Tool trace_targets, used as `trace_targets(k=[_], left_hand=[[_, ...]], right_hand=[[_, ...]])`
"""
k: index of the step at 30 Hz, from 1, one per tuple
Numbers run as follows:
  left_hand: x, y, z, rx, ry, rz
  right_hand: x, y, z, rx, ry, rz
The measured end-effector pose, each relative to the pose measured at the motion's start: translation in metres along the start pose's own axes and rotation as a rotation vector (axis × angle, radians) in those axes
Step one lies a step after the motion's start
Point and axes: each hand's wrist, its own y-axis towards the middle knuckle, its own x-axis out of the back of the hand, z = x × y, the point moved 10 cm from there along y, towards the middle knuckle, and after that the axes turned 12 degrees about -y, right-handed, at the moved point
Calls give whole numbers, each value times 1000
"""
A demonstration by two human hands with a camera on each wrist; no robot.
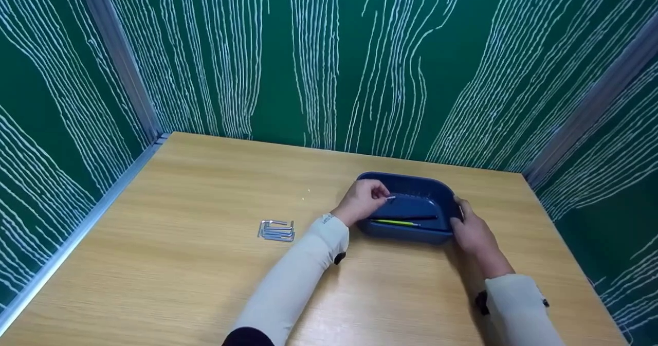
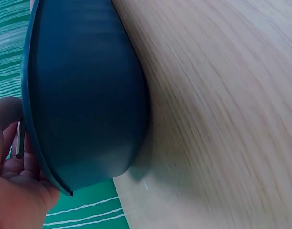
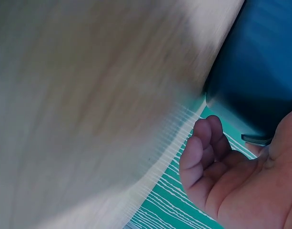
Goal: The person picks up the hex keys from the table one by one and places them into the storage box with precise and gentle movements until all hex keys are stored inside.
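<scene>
My left hand is over the left part of a dark blue plastic tray, pinching a thin metal hex key between thumb and fingers. Only a short silvery end of the key shows in the head view. At the tray's right end my right hand grips the rim, thumb on the near side. Inside the tray lie a yellow-green pencil and a dark, slim stick, side by side along the near wall. Several L-shaped hex keys lie grouped on the table, left of the tray.
The wooden table bears two tiny pale specks behind the hex keys. Green panels with white wavy lines enclose the back and both sides. A metal rail runs along the left edge.
</scene>
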Motion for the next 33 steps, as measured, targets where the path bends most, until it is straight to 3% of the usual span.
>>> trace_targets(k=[7, 11, 21, 29, 33], left_hand=[[-9, 1, 8, 80, 21, 24], [-13, 1, 13, 95, 70, 30], [-15, 2, 15, 59, 226, 29], [-18, 6, 10, -19, 368, 35], [-19, 7, 10, 5, 346, 42]], right_hand=[[-4, -3, -1, -12, 48, 29], [-7, -3, -2, -35, 68, 48], [-9, -4, 0, -42, 104, 76], [-4, -1, -2, -20, 53, 26], [-3, -1, -3, -22, 57, 28]])
